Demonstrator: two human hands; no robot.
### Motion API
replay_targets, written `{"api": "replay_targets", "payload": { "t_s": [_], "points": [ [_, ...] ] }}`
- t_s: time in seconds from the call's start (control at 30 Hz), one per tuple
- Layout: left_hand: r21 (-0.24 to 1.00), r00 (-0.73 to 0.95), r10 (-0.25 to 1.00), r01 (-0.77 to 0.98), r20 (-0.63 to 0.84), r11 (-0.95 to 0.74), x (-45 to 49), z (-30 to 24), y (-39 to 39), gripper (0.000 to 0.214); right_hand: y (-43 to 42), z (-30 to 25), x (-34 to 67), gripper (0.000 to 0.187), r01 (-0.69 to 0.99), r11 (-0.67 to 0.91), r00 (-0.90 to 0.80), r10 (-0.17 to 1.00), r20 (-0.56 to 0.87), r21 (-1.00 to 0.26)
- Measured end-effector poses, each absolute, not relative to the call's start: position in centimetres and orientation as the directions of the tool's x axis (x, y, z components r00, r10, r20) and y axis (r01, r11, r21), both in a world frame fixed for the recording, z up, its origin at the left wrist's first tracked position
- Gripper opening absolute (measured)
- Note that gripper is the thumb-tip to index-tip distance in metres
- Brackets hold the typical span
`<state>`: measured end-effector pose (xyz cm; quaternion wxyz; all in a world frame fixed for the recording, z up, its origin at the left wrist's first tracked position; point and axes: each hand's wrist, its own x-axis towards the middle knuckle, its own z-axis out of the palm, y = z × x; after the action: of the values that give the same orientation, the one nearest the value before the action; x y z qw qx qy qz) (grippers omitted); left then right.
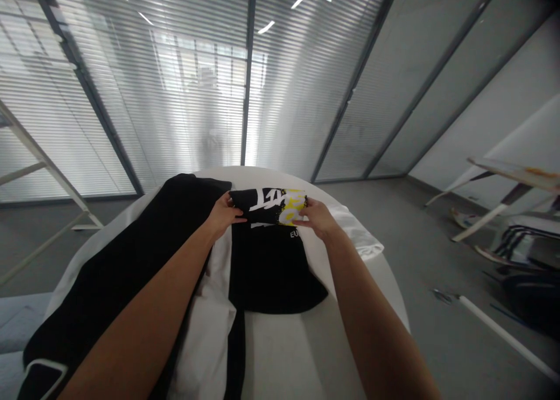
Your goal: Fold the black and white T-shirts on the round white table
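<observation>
A black shirt [271,272] with white and yellow print lies on a round white table [284,353]. Its printed upper part is doubled over into a band, raised slightly at the far side. My left hand [224,214] pinches the band's left edge, thumb towards me. At the opposite edge, by the yellow print, my right hand [318,217] has its fingers and thumb closed on the cloth. Left of the shirt stretches a large black garment [131,254] with white piping near its lower end. White cloth [210,324] lies crumpled between the two, partly covered by my left forearm.
More white fabric [359,231] hangs over the table's right edge. A pale metal frame [44,155] stands at the left. On the right are a low table [516,172], a striped bag or cloth [525,242] and a white pole [503,330] on the floor. Glass partitions with blinds [184,97] rise behind.
</observation>
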<state>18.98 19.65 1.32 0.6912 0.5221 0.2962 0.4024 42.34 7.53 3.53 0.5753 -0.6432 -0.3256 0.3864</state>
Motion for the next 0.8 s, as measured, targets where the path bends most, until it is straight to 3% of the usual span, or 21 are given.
{"api": "replay_targets", "payload": {
  "t_s": [0.2, 0.37, 0.47, 0.57, 0.63, 0.7, 0.8],
  "points": [
    [0.970, 0.523, 0.849, -0.236, 0.073, 0.062, 19.0, 1.3, 19.4, 0.038, 7.3, 2.7, 43.5, 0.047, -0.073, -0.092, 0.490, 0.864, -0.116, -0.993],
    [0.956, 0.442, 0.893, -0.289, 0.089, 0.048, 19.0, 1.3, 19.7, 0.012, 7.2, 2.4, 44.8, 0.043, -0.098, -0.099, 0.438, 0.889, -0.132, -0.990],
    [0.954, 0.450, 0.891, -0.287, 0.056, 0.085, 18.8, 1.3, 19.9, 0.022, 7.2, 2.3, 45.3, 0.032, -0.135, -0.180, 0.461, 0.859, -0.223, -0.974],
    [0.962, 0.454, 0.883, -0.274, 0.119, 0.011, 18.5, 1.3, 20.1, 0.025, 7.2, 2.6, 45.2, 0.026, -0.125, -0.227, 0.525, 0.811, -0.258, -0.966],
    [0.979, 0.433, 0.884, -0.168, 0.177, -0.114, 18.4, 1.4, 20.3, 0.024, 7.1, 3.1, 44.7, 0.024, -0.061, -0.264, 0.540, 0.802, -0.254, -0.963],
    [0.963, 0.421, 0.882, 0.060, 0.214, -0.262, 18.6, 1.6, 20.4, 0.025, 7.1, 3.8, 44.0, 0.024, 0.064, -0.308, 0.507, 0.829, -0.235, -0.949],
    [0.800, 0.426, 0.856, 0.382, 0.292, -0.463, 19.0, 1.9, 19.9, 0.027, 7.3, 4.5, 42.7, 0.033, 0.375, -0.307, 0.387, 0.909, -0.153, -0.875]
  ]
}}
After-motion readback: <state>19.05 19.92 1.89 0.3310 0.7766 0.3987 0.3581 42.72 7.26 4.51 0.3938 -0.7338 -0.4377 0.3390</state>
